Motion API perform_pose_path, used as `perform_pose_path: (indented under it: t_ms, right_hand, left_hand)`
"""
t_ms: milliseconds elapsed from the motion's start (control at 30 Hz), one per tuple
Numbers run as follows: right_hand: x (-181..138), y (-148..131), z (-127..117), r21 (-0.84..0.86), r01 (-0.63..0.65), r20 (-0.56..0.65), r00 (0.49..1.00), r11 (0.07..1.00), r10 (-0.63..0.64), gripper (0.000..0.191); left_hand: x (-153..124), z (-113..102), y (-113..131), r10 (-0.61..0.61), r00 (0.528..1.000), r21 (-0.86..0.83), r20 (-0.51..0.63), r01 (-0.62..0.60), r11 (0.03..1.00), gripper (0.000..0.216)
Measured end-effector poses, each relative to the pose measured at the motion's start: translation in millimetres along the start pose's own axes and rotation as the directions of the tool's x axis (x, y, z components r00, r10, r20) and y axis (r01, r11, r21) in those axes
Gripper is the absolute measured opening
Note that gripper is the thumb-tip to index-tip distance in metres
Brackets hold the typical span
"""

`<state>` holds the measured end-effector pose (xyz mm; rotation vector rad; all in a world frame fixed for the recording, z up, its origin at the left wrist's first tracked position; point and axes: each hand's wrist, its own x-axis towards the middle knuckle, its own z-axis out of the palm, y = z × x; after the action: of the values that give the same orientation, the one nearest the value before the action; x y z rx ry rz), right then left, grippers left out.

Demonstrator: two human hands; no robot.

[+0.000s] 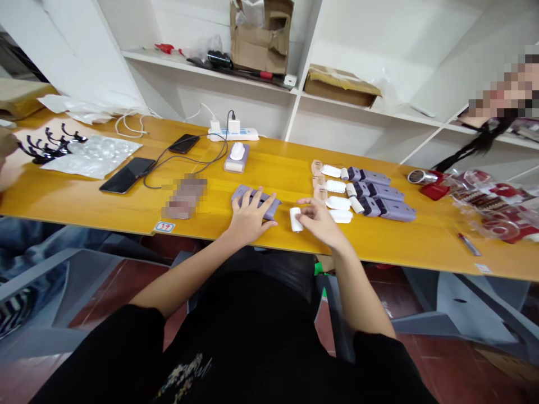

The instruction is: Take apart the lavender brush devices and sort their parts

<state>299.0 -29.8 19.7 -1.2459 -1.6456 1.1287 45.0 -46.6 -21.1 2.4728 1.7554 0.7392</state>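
My left hand [249, 217] lies over a purple case [269, 209] near the table's front edge, its fingers spread across the top. My right hand [319, 220] grips a small white cylinder [295, 220] at its side, with thumb and fingers around it. The cylinder looks upright; whether it touches the table I cannot tell. To the right, more purple cases [396, 210] sit in rows with black-fronted purple pieces, white cylinders [356, 205], white oval pieces [338, 202] and beige pieces [316, 166]. Behind my left hand stands another purple case [234, 166] with a white piece on top.
Two phones [127, 175] and a black cable lie left, near a white power strip [248, 134]. Bubble wrap [92, 156] and black clips [50, 147] are farther left, beside another person's hand. At right are a red container [435, 186], clear packages [492, 205] and a pen [469, 244].
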Motion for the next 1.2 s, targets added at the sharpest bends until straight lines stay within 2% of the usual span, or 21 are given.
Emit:
perform_pose_path:
  t_ms: [133,267,333,400,467,500,633,700,833,967,1033,1100,1133,1167,1200]
  right_hand:
    - [-14.2,-16.3,-47.2,-0.045,0.091,-0.108,0.990,0.995,-0.095,0.049]
    - [-27.5,-10.9,-108.2,-0.182,0.069,-0.336,0.933,0.981,-0.128,0.052]
    - [-34.8,0.1,-138.2,-0.290,-0.046,-0.483,0.870,0.956,-0.104,0.056]
    - [-41.4,13.3,-162.6,-0.390,-0.218,-0.606,0.792,0.894,-0.071,0.053]
    - [-45.6,25.8,-178.1,-0.450,-0.363,-0.676,0.735,0.815,-0.046,0.042]
    - [-46.4,31.1,-182.3,-0.467,-0.410,-0.687,0.726,0.784,-0.029,0.037]
    - [-42.1,44.8,-181.1,-0.499,-0.473,-0.632,0.772,0.726,0.068,0.031]
    - [-38.6,47.7,-176.2,-0.508,-0.471,-0.612,0.787,0.722,0.083,0.033]
    - [-34.8,50.4,-171.9,-0.522,-0.442,-0.610,0.791,0.729,0.043,0.038]
    - [-33.0,50.8,-174.9,-0.525,-0.436,-0.605,0.795,0.731,0.040,0.033]
    - [-31.7,46.6,-170.8,-0.546,-0.403,-0.637,0.769,0.734,-0.051,0.028]
    - [-30.1,37.2,-155.5,-0.590,-0.316,-0.675,0.698,0.743,-0.239,0.024]
    - [-29.0,30.9,-142.6,-0.611,-0.248,-0.674,0.661,0.752,-0.329,0.024]
    - [-27.5,24.1,-126.4,-0.620,-0.165,-0.656,0.646,0.767,-0.391,0.025]
    - [-25.2,17.1,-107.5,-0.606,-0.070,-0.621,0.664,0.792,-0.417,0.026]
  left_hand:
    - [-2.2,1.0,4.1,-0.015,1.000,0.000,-0.026,0.015,1.000,0.085]
    - [-3.6,-4.5,6.8,-0.032,0.999,-0.031,-0.017,0.032,0.999,0.087]
    - [-2.6,-9.8,2.8,-0.027,0.999,-0.044,-0.025,0.026,0.999,0.092]
    - [0.6,-16.6,-7.7,-0.019,0.999,-0.068,-0.043,0.016,0.998,0.099]
    - [5.8,-23.8,-25.1,-0.015,0.999,-0.116,-0.041,0.010,0.993,0.106]
    - [8.7,-27.1,-35.8,-0.013,1.000,-0.149,-0.023,0.010,0.989,0.109]
    - [16.3,-35.2,-78.8,0.048,0.990,-0.334,0.135,0.000,0.943,0.123]
    - [15.7,-35.3,-92.6,0.051,0.982,-0.400,0.184,0.028,0.916,0.123]
    - [11.8,-31.2,-99.9,0.022,0.986,-0.454,0.167,0.057,0.889,0.111]
    - [10.8,-28.2,-96.3,0.031,0.988,-0.448,0.152,0.041,0.893,0.106]
    - [10.9,-28.2,-96.1,0.043,0.988,-0.439,0.151,0.028,0.898,0.107]
    - [11.1,-28.8,-97.9,0.051,0.987,-0.449,0.154,0.024,0.893,0.112]
    - [11.2,-29.3,-99.2,0.054,0.985,-0.460,0.161,0.026,0.888,0.114]
    - [11.2,-29.8,-100.6,0.057,0.984,-0.474,0.170,0.031,0.880,0.115]
    - [11.3,-30.3,-101.6,0.057,0.982,-0.488,0.178,0.038,0.872,0.114]
